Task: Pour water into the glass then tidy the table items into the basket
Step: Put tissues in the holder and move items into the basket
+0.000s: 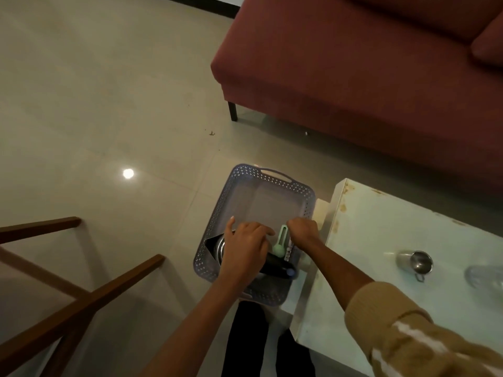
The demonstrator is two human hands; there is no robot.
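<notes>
We find the left hand (245, 248) flat on the kettle (219, 246) in the basket (275, 183), the right hand (303, 231) curled, its hold indeterminable; we advise seating the kettle firmly before letting go.

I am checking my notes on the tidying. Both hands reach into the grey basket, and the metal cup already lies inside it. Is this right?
Not quite. In the head view the metal cup lies on the white table, outside the basket. The left hand and right hand do reach into it.
</notes>
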